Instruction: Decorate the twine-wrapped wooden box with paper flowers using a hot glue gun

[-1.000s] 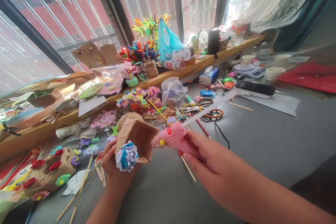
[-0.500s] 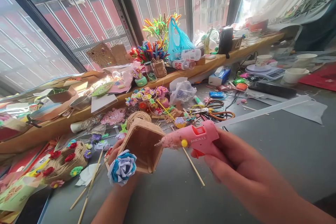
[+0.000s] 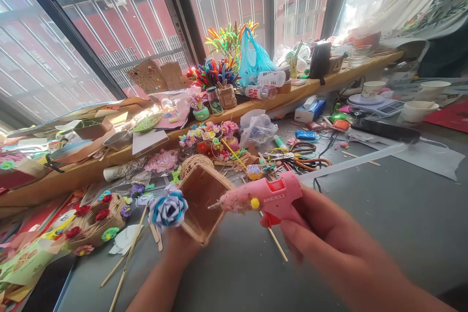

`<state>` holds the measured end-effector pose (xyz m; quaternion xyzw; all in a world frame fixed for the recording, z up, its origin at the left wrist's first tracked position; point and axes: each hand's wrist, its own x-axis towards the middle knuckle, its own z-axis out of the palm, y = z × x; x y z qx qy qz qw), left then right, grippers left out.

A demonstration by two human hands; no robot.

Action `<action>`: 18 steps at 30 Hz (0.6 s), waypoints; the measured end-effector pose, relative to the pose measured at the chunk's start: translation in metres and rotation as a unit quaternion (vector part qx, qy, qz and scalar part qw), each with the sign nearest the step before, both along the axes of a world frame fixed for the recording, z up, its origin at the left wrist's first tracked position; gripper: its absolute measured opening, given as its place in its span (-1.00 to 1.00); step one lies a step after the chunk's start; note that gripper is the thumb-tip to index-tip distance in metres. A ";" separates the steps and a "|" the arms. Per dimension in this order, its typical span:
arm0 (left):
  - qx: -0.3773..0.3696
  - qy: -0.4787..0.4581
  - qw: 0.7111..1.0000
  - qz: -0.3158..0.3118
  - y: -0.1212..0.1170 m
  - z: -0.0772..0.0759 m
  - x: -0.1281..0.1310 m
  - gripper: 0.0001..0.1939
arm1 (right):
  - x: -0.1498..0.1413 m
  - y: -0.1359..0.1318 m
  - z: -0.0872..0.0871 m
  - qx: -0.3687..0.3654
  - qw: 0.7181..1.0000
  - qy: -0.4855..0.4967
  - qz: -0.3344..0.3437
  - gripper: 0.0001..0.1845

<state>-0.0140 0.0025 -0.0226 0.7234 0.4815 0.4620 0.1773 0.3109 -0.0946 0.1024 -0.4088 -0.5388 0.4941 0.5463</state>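
Observation:
My left hand (image 3: 183, 243) grips a small brown cardboard box (image 3: 204, 195) from behind and below, most of its fingers hidden. The box is tilted, its open side facing me. A blue and white paper flower (image 3: 169, 209) sits at the box's left edge; whether it is attached I cannot tell. In my right hand (image 3: 321, 229) is a pink hot glue gun (image 3: 270, 196) with a clear glue stick (image 3: 351, 162) sticking out of its back. Its metal nozzle points left and overlaps the box opening; contact cannot be made out.
Scissors (image 3: 307, 156), a twine roll (image 3: 196, 165) and paper flowers (image 3: 210, 136) lie beyond my hands. Wooden sticks (image 3: 126, 263) and a flower-covered twine basket (image 3: 97, 219) are on the left. A kitchen scale (image 3: 376, 103) with a paper cup stands at the back right.
The box has turned and tilted, and the paper flower has risen slightly. The glue gun has shifted a little left, so its nozzle now overlaps more of the box opening.

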 end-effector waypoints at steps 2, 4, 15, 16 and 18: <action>0.008 -0.004 1.000 0.018 -0.007 0.002 -0.002 -0.30 | -0.002 0.002 -0.001 -0.017 1.000 0.023 -0.002 -0.65; 0.014 -0.015 0.999 0.025 -0.009 0.003 -0.002 -0.12 | -0.002 0.005 0.000 -0.034 0.999 0.031 -0.006 -0.64; -0.088 -0.080 0.988 -0.095 -0.006 0.013 0.007 0.13 | 0.004 0.007 -0.002 -0.048 0.998 -0.005 -0.026 -0.70; -0.086 -0.078 0.989 -0.097 -0.007 0.013 0.007 0.13 | 0.003 0.006 -0.001 -0.055 0.998 -0.008 -0.028 -0.69; -0.085 -0.070 0.988 -0.110 -0.008 0.013 0.007 0.12 | 0.002 0.005 0.000 -0.066 0.997 -0.016 -0.034 -0.68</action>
